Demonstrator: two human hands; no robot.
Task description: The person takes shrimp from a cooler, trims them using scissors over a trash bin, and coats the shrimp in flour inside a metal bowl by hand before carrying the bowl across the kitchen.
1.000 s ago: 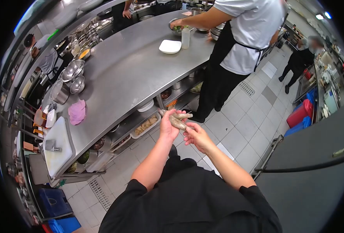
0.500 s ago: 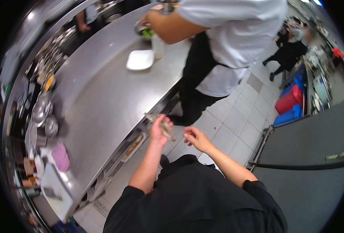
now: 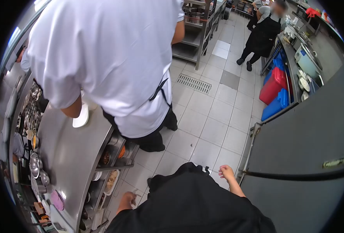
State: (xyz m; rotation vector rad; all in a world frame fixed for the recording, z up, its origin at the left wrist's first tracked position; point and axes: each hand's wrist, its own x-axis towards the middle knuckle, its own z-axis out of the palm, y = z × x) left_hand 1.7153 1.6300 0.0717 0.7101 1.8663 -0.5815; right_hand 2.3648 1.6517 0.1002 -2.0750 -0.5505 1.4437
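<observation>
My left hand [image 3: 128, 199] hangs low at my left side, beside the shelves under the steel counter. Its fingers are curled, and a bit of something pale shows at them; the rest is hidden by the hand. Out to my right, my right hand [image 3: 226, 172] is in the air above the floor, near the grey fridge door [image 3: 296, 151]. Its fingers are loosely bent and apart, with nothing seen in them.
Close ahead, a co-worker in a white shirt [image 3: 113, 66] stands at the steel counter [image 3: 69, 155], beside a white plate [image 3: 81, 116]. A tray of food [image 3: 111, 181] sits on the under-shelf. Red [image 3: 273, 86] and blue bins [image 3: 275, 106] line the right. Another person [image 3: 263, 37] stands farther off.
My view has turned right, toward the aisle. Both hands have moved down and apart; the left held a limp brownish-grey thing in front of me before. The co-worker now looks nearer.
</observation>
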